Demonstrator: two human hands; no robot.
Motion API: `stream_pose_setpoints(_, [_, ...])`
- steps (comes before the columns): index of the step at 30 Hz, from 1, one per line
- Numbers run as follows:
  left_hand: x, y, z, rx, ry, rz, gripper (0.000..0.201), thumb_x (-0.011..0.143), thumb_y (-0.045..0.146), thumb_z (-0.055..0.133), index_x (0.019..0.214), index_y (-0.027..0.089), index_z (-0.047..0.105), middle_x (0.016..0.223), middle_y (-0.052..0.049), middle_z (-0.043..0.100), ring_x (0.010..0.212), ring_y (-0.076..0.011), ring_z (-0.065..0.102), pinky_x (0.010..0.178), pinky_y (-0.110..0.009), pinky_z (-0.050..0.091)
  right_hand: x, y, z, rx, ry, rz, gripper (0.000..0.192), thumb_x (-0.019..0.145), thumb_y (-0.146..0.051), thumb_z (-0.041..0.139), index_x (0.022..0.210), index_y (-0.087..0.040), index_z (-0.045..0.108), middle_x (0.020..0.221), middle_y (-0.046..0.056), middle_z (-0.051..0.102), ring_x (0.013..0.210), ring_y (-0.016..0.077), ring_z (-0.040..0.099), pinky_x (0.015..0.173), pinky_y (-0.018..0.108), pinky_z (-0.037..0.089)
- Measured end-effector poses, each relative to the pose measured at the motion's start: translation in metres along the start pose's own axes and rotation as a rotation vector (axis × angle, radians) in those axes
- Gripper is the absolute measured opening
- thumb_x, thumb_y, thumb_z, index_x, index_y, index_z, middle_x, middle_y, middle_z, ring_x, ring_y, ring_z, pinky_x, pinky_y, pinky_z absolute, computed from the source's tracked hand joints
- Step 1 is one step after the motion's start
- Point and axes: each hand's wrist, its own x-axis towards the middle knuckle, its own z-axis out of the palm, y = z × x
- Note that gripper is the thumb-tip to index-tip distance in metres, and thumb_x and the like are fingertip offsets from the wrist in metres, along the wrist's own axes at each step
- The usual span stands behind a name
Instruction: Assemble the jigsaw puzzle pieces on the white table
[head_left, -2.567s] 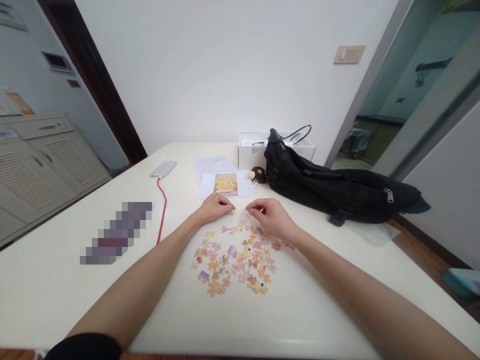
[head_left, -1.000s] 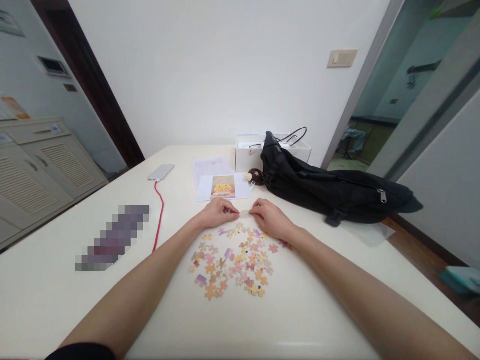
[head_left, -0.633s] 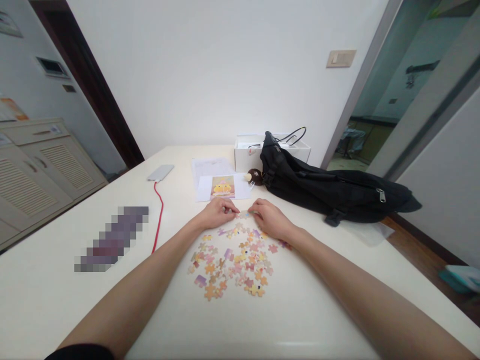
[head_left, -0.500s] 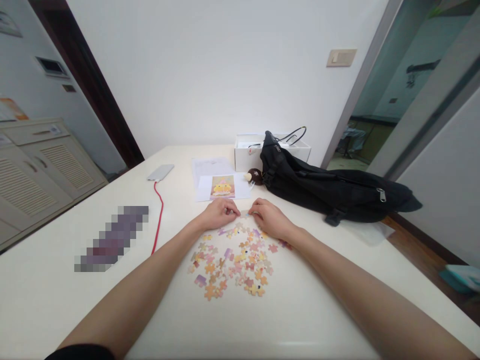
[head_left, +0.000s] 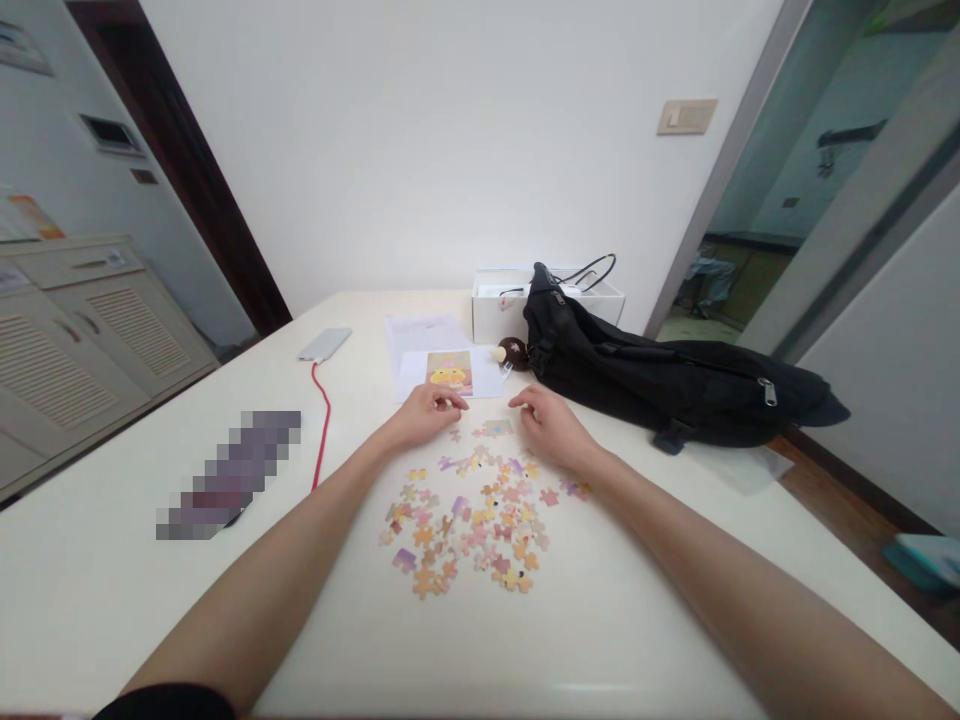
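A small joined bit of puzzle lies flat on the white bench, between the two hands and touched by neither. The left hand rests just beside it, fingers curled loosely and grasping nothing; the right hand likewise lies released. Loose puzzle pieces are scattered nearer the person. Beyond the hands lies a picture card, with a black bag to the right.

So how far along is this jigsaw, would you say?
Barely started. One small joined cluster lies on the table between the hands. The left hand and right hand rest either side of it, fingers curled; whether either holds a piece is unclear. Nearly everything is left: the loose pieces lie scattered nearer the person, and the reference picture lies just beyond the hands.
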Motion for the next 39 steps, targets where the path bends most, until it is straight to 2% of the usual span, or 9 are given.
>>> stream_pose_setpoints(3, [-0.001, -0.007, -0.009, 0.024, -0.168, -0.030, 0.025, 0.068, 0.031, 0.066, 0.085, 0.015, 0.076, 0.070, -0.003, 0.064, 0.061, -0.0126, 0.046, 0.056, -0.024, 0.035, 0.001, 0.005, -0.002, -0.011, 0.004, 0.051, 0.031, 0.082, 0.000, 0.045, 0.094, -0.013, 0.070, 0.098, 0.009, 0.066, 0.089, 0.0176, 0.060, 0.086, 0.029, 0.044])
stream_pose_setpoints(6, [-0.001, -0.012, -0.015, 0.018, -0.238, 0.013, 0.027, 0.067, 0.034, 0.067, 0.085, 0.016, 0.076, 0.078, -0.005, 0.067, 0.063, -0.0126, 0.048, 0.056, -0.023, 0.036, 0.002, 0.009, -0.002, -0.020, -0.029, 0.073, 0.029, 0.081, -0.001, 0.046, 0.092, -0.012, 0.071, 0.096, 0.010, 0.066, 0.084, 0.0171, 0.060, 0.083, 0.028, 0.045])
stream_pose_setpoints(13, [0.003, -0.027, -0.007, -0.126, -0.140, -0.055, 0.018, 0.066, 0.027, 0.061, 0.069, 0.014, 0.073, 0.069, -0.004, 0.067, 0.066, -0.0147, 0.056, 0.060, -0.023, 0.042, 0.001, 0.010, 0.000, -0.041, -0.101, 0.057, 0.028, 0.080, -0.002, 0.047, 0.088, -0.012, 0.072, 0.095, 0.011, 0.069, 0.085, 0.0179, 0.061, 0.083, 0.028, 0.045])
stream_pose_setpoints(18, [0.005, -0.033, -0.004, -0.129, -0.026, -0.103, 0.023, 0.068, 0.032, 0.060, 0.071, 0.014, 0.073, 0.069, -0.003, 0.067, 0.066, -0.0145, 0.055, 0.060, -0.024, 0.041, 0.003, 0.011, -0.002, -0.015, -0.088, 0.094, 0.029, 0.080, -0.001, 0.046, 0.087, -0.012, 0.073, 0.095, 0.011, 0.071, 0.086, 0.0182, 0.062, 0.084, 0.029, 0.045])
stream_pose_setpoints(22, [0.006, -0.034, -0.003, -0.119, -0.013, -0.096, 0.025, 0.068, 0.035, 0.060, 0.072, 0.014, 0.073, 0.072, -0.003, 0.068, 0.068, -0.0150, 0.056, 0.061, -0.024, 0.040, 0.004, 0.013, -0.007, 0.045, -0.094, 0.170, 0.028, 0.079, -0.003, 0.048, 0.086, -0.012, 0.074, 0.089, 0.009, 0.073, 0.075, 0.0168, 0.062, 0.077, 0.027, 0.047])
stream_pose_setpoints(27, [0.007, -0.035, -0.006, -0.140, -0.076, -0.084, 0.026, 0.065, 0.033, 0.060, 0.073, 0.014, 0.074, 0.076, -0.005, 0.069, 0.070, -0.0158, 0.056, 0.062, -0.024, 0.042, 0.005, 0.014, -0.011, 0.122, -0.133, 0.232, 0.026, 0.081, -0.006, 0.049, 0.089, -0.010, 0.074, 0.076, 0.007, 0.072, 0.065, 0.0151, 0.061, 0.069, 0.025, 0.046])
stream_pose_setpoints(31, [0.004, -0.031, -0.019, -0.155, -0.221, -0.100, 0.030, 0.062, 0.031, 0.065, 0.085, 0.015, 0.076, 0.090, -0.007, 0.069, 0.076, -0.0165, 0.057, 0.063, -0.024, 0.042, 0.005, 0.015, -0.013, 0.122, -0.166, 0.228, 0.026, 0.081, -0.008, 0.050, 0.091, -0.011, 0.074, 0.078, 0.008, 0.073, 0.064, 0.0152, 0.061, 0.069, 0.025, 0.046])
stream_pose_setpoints(34, [0.002, -0.024, -0.029, -0.123, -0.328, -0.035, 0.031, 0.063, 0.033, 0.071, 0.088, 0.016, 0.076, 0.098, -0.007, 0.068, 0.075, -0.0143, 0.054, 0.064, -0.024, 0.041, 0.007, 0.019, -0.019, 0.075, -0.177, 0.242, 0.027, 0.081, -0.008, 0.050, 0.091, -0.011, 0.075, 0.075, 0.007, 0.072, 0.065, 0.0157, 0.062, 0.068, 0.025, 0.046])
stream_pose_setpoints(39, [0.000, -0.018, -0.030, -0.108, -0.342, 0.052, 0.028, 0.067, 0.039, 0.073, 0.080, 0.014, 0.075, 0.091, -0.007, 0.067, 0.068, -0.0119, 0.048, 0.061, -0.024, 0.037, 0.008, 0.024, -0.029, -0.069, -0.207, 0.256, 0.025, 0.080, -0.009, 0.052, 0.091, -0.010, 0.076, 0.081, 0.009, 0.074, 0.066, 0.0164, 0.062, 0.069, 0.025, 0.045])
